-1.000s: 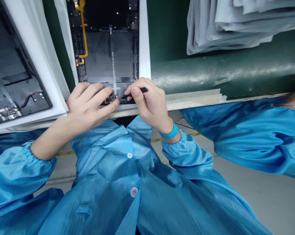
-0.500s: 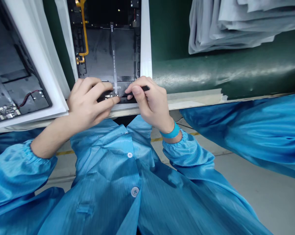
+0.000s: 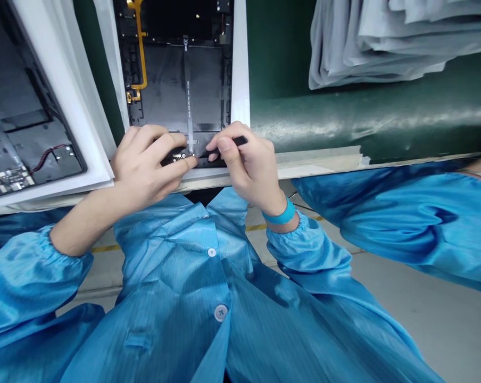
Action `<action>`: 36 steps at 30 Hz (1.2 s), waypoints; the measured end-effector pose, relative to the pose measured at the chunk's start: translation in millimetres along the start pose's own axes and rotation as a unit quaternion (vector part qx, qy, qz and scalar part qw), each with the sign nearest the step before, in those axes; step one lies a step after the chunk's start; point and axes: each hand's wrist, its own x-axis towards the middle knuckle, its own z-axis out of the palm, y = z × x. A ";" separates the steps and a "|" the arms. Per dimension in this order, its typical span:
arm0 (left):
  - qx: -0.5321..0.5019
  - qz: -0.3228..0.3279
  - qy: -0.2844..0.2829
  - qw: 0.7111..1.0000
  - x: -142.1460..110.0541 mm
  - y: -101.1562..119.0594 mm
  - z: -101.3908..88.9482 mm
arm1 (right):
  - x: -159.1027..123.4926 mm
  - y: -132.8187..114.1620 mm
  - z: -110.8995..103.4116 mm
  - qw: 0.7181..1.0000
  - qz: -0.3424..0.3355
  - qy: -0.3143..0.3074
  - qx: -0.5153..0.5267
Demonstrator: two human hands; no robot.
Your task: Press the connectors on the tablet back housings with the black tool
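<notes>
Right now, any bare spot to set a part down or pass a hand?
Bare room: the green belt right of the white-framed panel, below the grey folded sheets. Crowded: the panel's near edge, where the left hand and the right hand, holding a black tool, meet at a small circuit board.

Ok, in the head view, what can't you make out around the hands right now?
Head view only:
Where the black tool tip meets the small circuit board: too small, and shadowed by the right hand.
Part of the board: covered by the left hand.
Printing on the ribbon cable: too small to read.
Far end of the dark device panel: cut off by the top edge.
</notes>
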 end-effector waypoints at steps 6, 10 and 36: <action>-0.013 -0.023 -0.029 0.999 3.5 1.7 -4.3 | -0.7 3.9 1.2 0.999 -0.023 0.002 -0.023; -0.010 -0.031 -0.035 0.999 3.9 1.9 -5.8 | 2.3 7.0 4.5 0.997 -0.056 -0.003 -0.053; 0.119 0.113 0.078 0.983 5.1 6.0 -2.2 | 26.1 13.9 -17.1 0.989 -0.074 -0.080 -0.097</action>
